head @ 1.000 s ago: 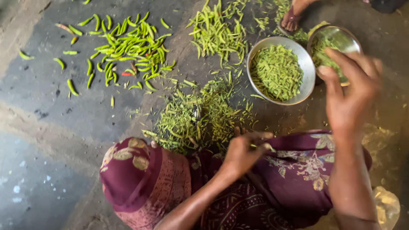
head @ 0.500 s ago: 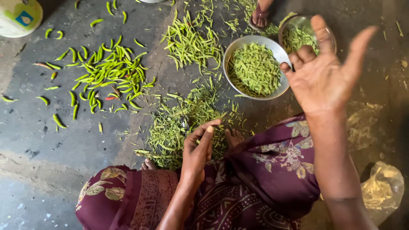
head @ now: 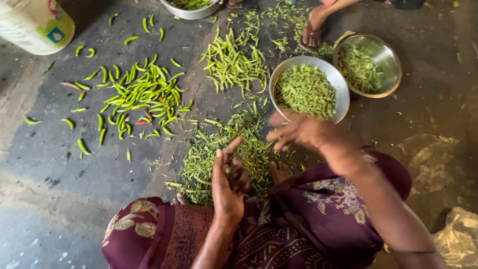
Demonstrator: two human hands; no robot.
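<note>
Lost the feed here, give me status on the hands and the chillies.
Left hand curled around a small green piece over the stem heap. Right hand blurred, near the steel bowl, grip unclear. Nothing between them.

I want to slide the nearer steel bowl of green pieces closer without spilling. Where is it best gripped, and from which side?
Grip the nearer steel bowl by its bare rim on the edge facing the person, just ahead of the right hand. The rim is thin and uncovered there. The far right side looks crowded by the second bowl and someone's sandalled foot, so coming from the near side seems safest.
</note>
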